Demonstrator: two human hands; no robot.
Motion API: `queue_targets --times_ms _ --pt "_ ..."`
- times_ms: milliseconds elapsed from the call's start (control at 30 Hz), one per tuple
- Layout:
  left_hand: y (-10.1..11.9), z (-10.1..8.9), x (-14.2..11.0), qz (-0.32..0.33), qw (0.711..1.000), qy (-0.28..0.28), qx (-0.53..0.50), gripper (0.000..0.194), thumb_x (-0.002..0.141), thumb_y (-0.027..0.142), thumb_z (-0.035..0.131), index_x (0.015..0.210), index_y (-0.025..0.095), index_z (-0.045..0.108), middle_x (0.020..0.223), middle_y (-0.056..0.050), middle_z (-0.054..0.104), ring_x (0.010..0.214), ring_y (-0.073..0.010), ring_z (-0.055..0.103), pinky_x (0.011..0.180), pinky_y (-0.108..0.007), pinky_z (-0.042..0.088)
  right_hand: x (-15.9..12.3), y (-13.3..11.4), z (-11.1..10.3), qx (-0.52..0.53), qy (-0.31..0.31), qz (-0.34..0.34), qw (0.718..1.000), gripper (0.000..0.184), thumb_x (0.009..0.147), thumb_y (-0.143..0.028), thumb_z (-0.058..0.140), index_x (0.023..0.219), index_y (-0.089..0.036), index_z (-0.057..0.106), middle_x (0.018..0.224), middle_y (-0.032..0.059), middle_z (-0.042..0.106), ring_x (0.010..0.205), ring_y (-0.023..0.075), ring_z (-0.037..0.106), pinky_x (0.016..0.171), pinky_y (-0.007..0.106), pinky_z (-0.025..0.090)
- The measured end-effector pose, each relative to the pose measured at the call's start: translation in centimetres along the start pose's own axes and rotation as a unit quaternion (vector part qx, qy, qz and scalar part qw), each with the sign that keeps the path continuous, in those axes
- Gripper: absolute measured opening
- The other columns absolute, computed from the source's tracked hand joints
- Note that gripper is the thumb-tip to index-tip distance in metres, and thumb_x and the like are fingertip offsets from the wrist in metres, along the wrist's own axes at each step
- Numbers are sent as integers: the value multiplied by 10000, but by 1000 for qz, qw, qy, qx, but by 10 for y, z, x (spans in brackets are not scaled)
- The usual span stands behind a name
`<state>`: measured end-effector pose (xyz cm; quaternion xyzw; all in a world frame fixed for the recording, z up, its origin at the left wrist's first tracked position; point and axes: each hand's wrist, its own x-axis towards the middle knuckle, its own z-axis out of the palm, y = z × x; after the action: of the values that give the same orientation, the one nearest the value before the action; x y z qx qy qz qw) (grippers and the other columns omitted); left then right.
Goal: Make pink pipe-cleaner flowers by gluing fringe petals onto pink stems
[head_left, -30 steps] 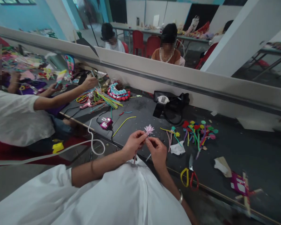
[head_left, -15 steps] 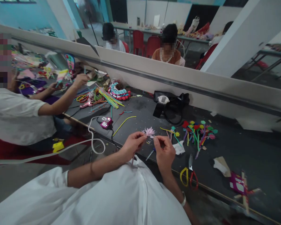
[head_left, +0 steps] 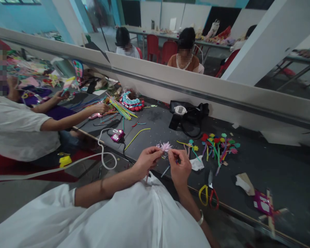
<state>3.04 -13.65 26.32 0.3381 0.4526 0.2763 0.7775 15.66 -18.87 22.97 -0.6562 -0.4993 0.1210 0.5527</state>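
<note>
A pale pink craft flower [head_left: 165,147] with pointed petals is held up over the near edge of the dark table. My left hand [head_left: 148,160] pinches it from the left, and a thin pink stem [head_left: 147,177] hangs below that palm. Thumb and finger of my right hand [head_left: 180,167] close on a petal at the flower's lower right side; the fingertips partly hide it. Just right of my right hand lie a crumpled white piece [head_left: 197,163] and scissors [head_left: 209,189] with one yellow and one red handle. A pen [head_left: 165,171] lies between my wrists.
Colourful pipe-cleaner flowers [head_left: 217,144] lie to the right, with a purple packet [head_left: 262,202] beyond. A black bag [head_left: 191,117] sits by the low partition [head_left: 212,84]. A white cord [head_left: 101,148] crosses at left, where a co-worker [head_left: 23,127] sits near bundled pipe cleaners [head_left: 122,108].
My right fingertips have moved slightly left, against the flower, covering the small pale piece seen at them before. The co-worker's raised hand has come down to the pipe cleaners.
</note>
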Motion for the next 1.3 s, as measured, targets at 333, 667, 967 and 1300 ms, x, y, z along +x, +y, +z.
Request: queue_targets --times_ms 333,667,967,1300 --pt "-1 1 -1 -5 1000 -7 1 291 671 370 763 742 173 561 511 83 416 362 -11 226 378 -210 71 -2 1 1 -13 10 -6 1000 128 903 -254 578 820 -183 645 782 3 593 720 130 530 684 254 432" --pt "-2 3 -1 -1 1000 -4 11 294 668 377 765 738 170 568 502 82 411 365 -16 226 378 -208 73 -2 5 0 -33 16 -8 999 129 897 -257 580 800 -183 624 772 1 583 708 132 518 674 256 425" --pt "-3 5 1 -2 1000 -6 17 300 660 379 766 728 172 560 510 78 428 362 -18 233 370 -203 80 -3 9 1 -59 39 -31 997 139 905 -248 559 790 -182 602 756 2 565 707 136 500 690 271 419" --pt "-4 1 4 67 997 -16 14 294 686 401 779 766 158 635 555 58 487 452 -38 349 430 -188 206 -1 -6 -17 -34 40 12 999 214 897 -370 591 984 -194 676 824 21 619 706 141 553 694 276 457"
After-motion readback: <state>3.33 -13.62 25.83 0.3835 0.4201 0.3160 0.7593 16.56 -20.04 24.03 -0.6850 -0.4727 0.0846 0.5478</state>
